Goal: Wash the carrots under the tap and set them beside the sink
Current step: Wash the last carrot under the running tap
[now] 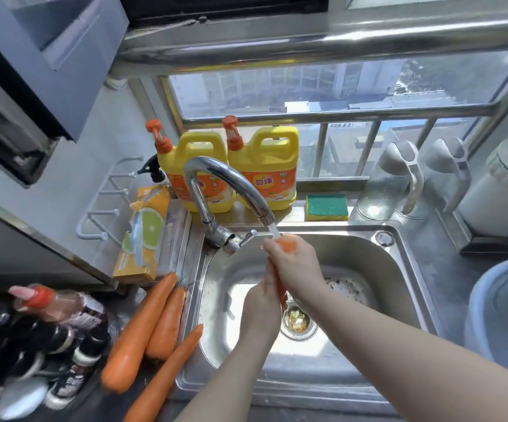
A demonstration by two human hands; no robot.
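Over the steel sink [368,248] I hold one carrot [289,243] upright under the running tap [231,181]. Water falls on its thick top end. My right hand [296,264] grips the upper part of this carrot. My left hand [261,306] grips its lower part, which is mostly hidden. Three more carrots lie on the dark counter left of the sink: a long one [138,330], a shorter one [167,324] beside it, and a thin one [167,376] resting across the sink's front-left rim.
Two yellow detergent jugs [264,166] and a green-and-yellow sponge [327,205] stand on the window ledge behind the tap. Dark sauce bottles [48,330] crowd the counter at lower left. A pale basin [502,312] sits right of the sink. The drain strainer [298,321] holds scraps.
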